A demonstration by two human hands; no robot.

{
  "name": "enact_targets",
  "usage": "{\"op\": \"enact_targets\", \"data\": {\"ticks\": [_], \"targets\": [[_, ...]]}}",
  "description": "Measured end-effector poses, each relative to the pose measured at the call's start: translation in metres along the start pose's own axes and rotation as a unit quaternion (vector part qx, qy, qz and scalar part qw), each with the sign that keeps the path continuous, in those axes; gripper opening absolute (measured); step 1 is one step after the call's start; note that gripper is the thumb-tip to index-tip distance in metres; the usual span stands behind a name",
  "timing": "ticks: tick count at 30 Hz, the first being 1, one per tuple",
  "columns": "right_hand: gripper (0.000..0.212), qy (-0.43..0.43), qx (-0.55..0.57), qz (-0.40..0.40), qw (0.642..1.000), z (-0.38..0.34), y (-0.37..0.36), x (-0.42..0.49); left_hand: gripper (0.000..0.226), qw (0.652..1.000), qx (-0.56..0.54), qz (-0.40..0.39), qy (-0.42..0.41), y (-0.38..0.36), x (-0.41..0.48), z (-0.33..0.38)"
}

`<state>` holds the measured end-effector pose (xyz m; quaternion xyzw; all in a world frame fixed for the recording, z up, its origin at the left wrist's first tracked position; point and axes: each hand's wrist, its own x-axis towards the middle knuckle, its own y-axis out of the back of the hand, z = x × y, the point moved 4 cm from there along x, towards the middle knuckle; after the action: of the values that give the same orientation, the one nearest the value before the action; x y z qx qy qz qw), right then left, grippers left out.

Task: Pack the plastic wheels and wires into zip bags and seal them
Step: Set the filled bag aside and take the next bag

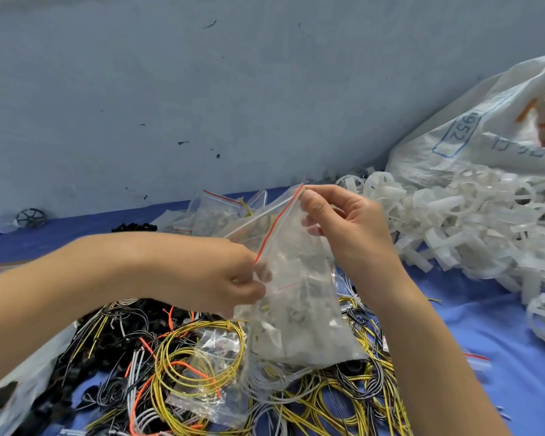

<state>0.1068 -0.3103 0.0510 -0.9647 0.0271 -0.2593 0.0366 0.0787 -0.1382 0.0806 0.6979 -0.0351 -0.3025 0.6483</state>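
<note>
A clear zip bag (pixel 299 309) with a red seal line hangs above the table, holding white plastic parts. My left hand (pixel 233 278) pinches the lower end of its zip strip. My right hand (pixel 343 225) pinches the strip's upper corner. The strip runs slanted between the two hands. White plastic wheels (pixel 472 221) lie heaped at the right. Yellow, orange, grey and black wires (pixel 195 357) lie tangled under the bag.
A small clear zip bag (pixel 211 382) lies on the wires. More packed zip bags (pixel 221 209) sit behind, near the blue wall. A large white sack (pixel 485 133) leans at the right. Black parts (pixel 85 335) lie at the left on the blue table cover (pixel 485 325).
</note>
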Motion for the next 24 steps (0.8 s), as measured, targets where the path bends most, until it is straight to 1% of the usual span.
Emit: {"op": "enact_targets", "data": {"ticks": [2,4,6,8,10,12,13,14,16,18,19,22,24], "targets": [[0.011,0.003,0.008,0.009,1.0,0.0,-0.002,-0.001,0.044,0.999,-0.017,-0.01,0.027,0.006,-0.002,-0.003],[0.012,0.008,0.015,0.016,1.0,-0.001,-0.002,-0.001,0.044,0.999,0.023,0.031,0.034,0.019,-0.008,-0.002],[0.012,0.006,0.032,0.024,0.999,-0.001,0.0,0.0,0.048,0.989,0.087,0.118,0.026,0.034,-0.017,-0.003],[0.012,-0.007,0.057,0.034,0.998,0.0,0.004,0.001,0.049,0.965,0.11,0.239,0.004,0.051,-0.032,-0.008],[0.011,-0.017,0.069,0.039,0.997,0.0,0.006,0.002,0.044,0.942,0.054,0.33,-0.038,0.057,-0.046,-0.017],[0.011,-0.018,0.074,0.043,0.996,0.001,0.006,0.002,0.035,0.924,-0.015,0.379,-0.057,0.051,-0.053,-0.025],[0.011,-0.018,0.078,0.048,0.996,0.002,0.006,0.002,0.032,0.916,-0.063,0.394,-0.049,0.045,-0.052,-0.03],[0.011,-0.019,0.084,0.054,0.995,0.002,0.005,0.001,0.03,0.909,-0.121,0.398,-0.033,0.036,-0.05,-0.035],[0.014,-0.024,0.09,0.068,0.993,0.005,0.004,0.001,0.029,0.9,-0.215,0.38,-0.01,0.018,-0.044,-0.04],[0.01,-0.029,0.093,0.08,0.992,0.008,0.005,0.001,0.029,0.895,-0.259,0.363,-0.01,0.001,-0.038,-0.04],[0.01,-0.03,0.093,0.087,0.991,0.01,0.006,0.002,0.027,0.885,-0.279,0.371,-0.017,-0.005,-0.036,-0.04],[0.014,-0.032,0.092,0.101,0.99,0.012,0.009,0.005,0.023,0.828,-0.334,0.451,-0.011,-0.017,-0.037,-0.046],[0.013,-0.03,0.102,0.091,0.99,0.013,0.007,0.004,0.023,0.787,-0.375,0.489,-0.01,-0.025,-0.038,-0.049]]}}
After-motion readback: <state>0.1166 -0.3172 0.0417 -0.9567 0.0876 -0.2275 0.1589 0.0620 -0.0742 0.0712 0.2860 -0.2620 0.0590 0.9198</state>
